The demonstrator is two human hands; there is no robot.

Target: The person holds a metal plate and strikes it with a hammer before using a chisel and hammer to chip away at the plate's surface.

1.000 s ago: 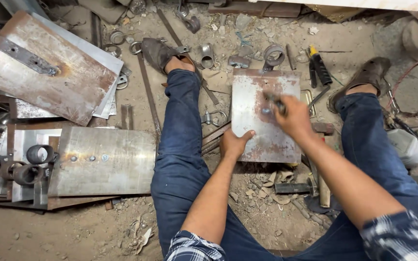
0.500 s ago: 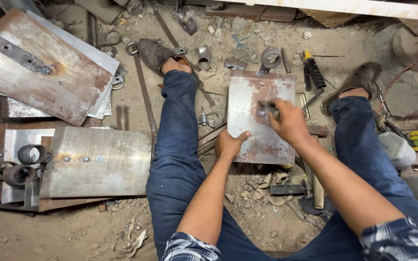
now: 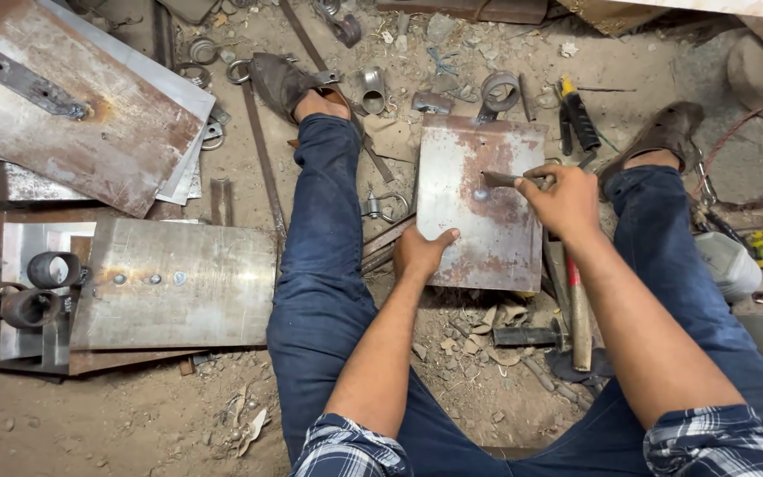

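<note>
Rusty steel marks the small plate [image 3: 479, 208] lying flat on the dirt floor [image 3: 134, 415] between the person's outstretched legs. The left hand [image 3: 421, 252] presses on the plate's near left edge, fingers spread over the rim and thumb on top. The right hand [image 3: 562, 201] is closed around a thin metal rod [image 3: 501, 179], whose tip rests near a shiny spot in the plate's middle. A hammer [image 3: 576, 309] lies on the floor just right of the plate, and larger steel sheets [image 3: 174, 283] sit well apart to the left.

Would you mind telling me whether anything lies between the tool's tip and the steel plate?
Nothing visible does. The right hand holds the thin tool with its tip at a small shiny spot on the plate, whose surface there is bare. The left hand rests on the near edge.
</note>
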